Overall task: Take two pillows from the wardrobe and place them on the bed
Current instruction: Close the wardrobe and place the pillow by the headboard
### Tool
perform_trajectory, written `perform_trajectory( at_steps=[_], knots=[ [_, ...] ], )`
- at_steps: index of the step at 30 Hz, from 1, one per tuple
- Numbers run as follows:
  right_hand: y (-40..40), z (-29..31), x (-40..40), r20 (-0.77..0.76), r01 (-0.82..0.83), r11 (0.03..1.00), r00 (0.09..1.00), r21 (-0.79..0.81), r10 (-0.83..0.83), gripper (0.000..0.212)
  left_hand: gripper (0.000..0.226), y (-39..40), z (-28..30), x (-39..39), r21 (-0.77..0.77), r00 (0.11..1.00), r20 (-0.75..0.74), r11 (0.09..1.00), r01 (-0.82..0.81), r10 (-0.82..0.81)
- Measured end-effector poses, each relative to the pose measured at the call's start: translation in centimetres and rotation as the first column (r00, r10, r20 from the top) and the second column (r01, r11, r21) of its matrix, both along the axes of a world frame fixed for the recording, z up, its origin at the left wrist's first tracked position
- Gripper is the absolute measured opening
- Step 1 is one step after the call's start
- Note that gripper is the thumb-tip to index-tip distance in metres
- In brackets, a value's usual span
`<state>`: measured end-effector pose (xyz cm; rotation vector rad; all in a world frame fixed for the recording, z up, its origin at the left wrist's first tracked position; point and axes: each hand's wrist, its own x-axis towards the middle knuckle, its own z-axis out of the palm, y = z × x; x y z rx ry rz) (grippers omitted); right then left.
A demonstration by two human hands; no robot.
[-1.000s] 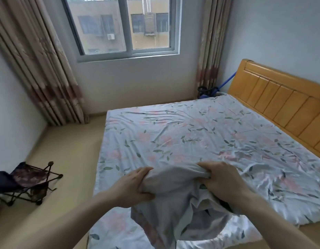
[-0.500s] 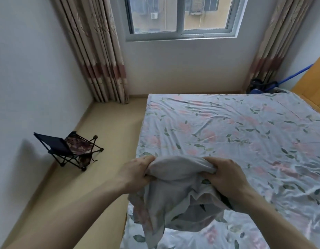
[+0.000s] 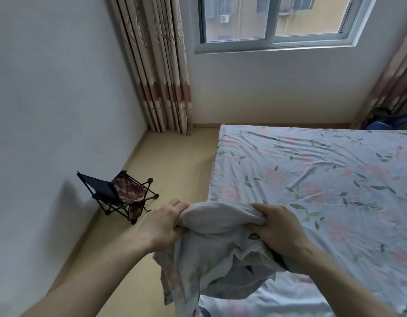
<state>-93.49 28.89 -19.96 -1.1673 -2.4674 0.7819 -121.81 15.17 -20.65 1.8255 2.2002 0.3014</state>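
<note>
Both my hands hold one limp, grey-white pillow (image 3: 216,252) in a floral case, in front of me at the bed's near left corner. My left hand (image 3: 162,227) grips its top left edge, fingers curled into the fabric. My right hand (image 3: 280,227) grips the top right edge the same way. The lower part of the pillow hangs down and sags over the bed's edge. The bed (image 3: 323,179), covered with a light floral sheet, fills the right half of the view. No wardrobe and no second pillow are in view.
A small black folding chair (image 3: 120,193) stands on the beige floor (image 3: 175,161) by the left wall. Striped curtains (image 3: 156,76) hang beside the window (image 3: 273,19). A dark blue object (image 3: 385,124) sits in the far right corner behind the bed.
My view has swung left, so the wooden headboard is out of sight and the left wall and chair fill more of the frame. Both hands keep their grip on the pillow.
</note>
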Motion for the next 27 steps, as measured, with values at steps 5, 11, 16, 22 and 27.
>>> perform_trajectory(
  at_steps=[5,11,16,22,27],
  knots=[
    [1.7,-1.6,-9.2,0.013,0.070,0.997,0.997,0.012,-0.070,0.035,0.038,3.7,-2.0,-10.1,-0.032,0.996,0.058,0.997,0.065,-0.063],
    [3.8,-2.1,-21.1,0.022,0.175,0.985,0.984,-0.009,-0.174,0.033,0.042,8.8,-2.0,-23.1,-0.060,0.984,0.060,0.983,0.173,-0.169],
    [6.4,-0.6,-27.0,0.009,0.248,0.969,0.969,0.012,-0.248,0.029,0.051,14.6,0.0,-30.2,0.001,0.970,0.057,0.972,0.235,-0.235],
    [10.9,1.6,-28.7,-0.012,0.335,0.942,0.942,0.032,-0.335,0.011,0.054,23.3,2.5,-32.7,0.066,0.933,0.019,0.932,0.356,-0.358],
    [17.9,2.9,-29.5,-0.012,0.383,0.923,0.924,0.044,-0.383,0.021,0.057,31.5,3.1,-33.7,0.075,0.904,0.042,0.903,0.422,-0.426]
  ],
)
